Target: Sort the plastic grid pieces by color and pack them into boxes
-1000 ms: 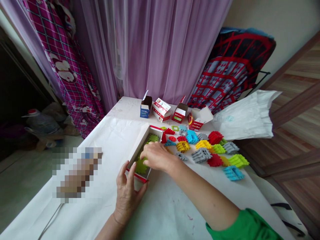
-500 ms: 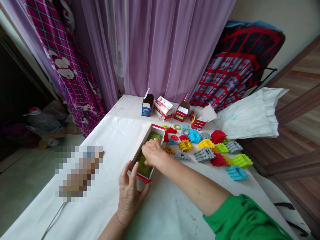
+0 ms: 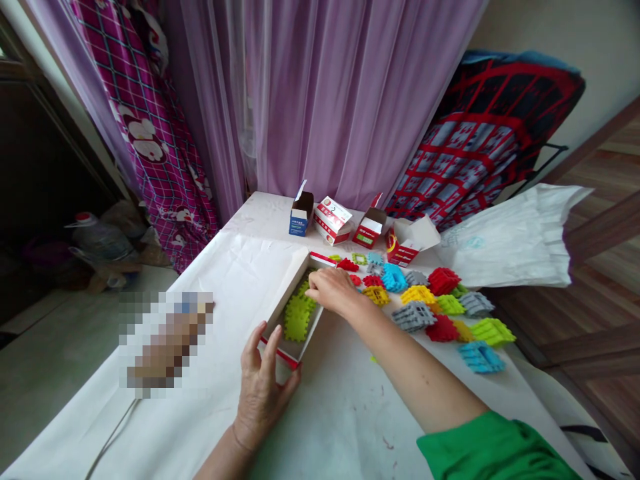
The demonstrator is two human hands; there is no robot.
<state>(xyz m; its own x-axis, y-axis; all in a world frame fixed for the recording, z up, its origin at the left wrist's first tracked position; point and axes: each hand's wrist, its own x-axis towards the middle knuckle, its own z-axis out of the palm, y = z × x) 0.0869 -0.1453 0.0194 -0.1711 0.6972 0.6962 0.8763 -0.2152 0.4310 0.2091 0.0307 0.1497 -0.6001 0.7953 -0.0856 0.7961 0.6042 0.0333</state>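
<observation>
A long shallow open box (image 3: pixel 283 301) with white walls and red ends lies on the table. Inside it, lime-green toothed building pieces (image 3: pixel 297 319) form a row. My left hand (image 3: pixel 265 387) grips the box's near end, fingers at the left wall and thumb by the near right corner. Over the far right part of the box is my right hand (image 3: pixel 333 288), its fingers curled in beside the green pieces. Whatever its fingertips hold, if anything, is hidden. To the right lie stacked toothed pieces, among them grey (image 3: pixel 414 317), blue (image 3: pixel 395 277) and yellow (image 3: pixel 419 295) ones.
Along the back stand a blue carton (image 3: pixel 299 223), a red-and-white carton (image 3: pixel 333 223) and two open red cartons (image 3: pixel 367 235) (image 3: pixel 403 250). A white bag (image 3: pixel 515 233) lies at the right. A blurred-out object (image 3: pixel 167 343) with a cord sits at left.
My right hand has moved up and right within the box, uncovering the near green pieces. My left hand stays at the near end. The view has shifted slightly.
</observation>
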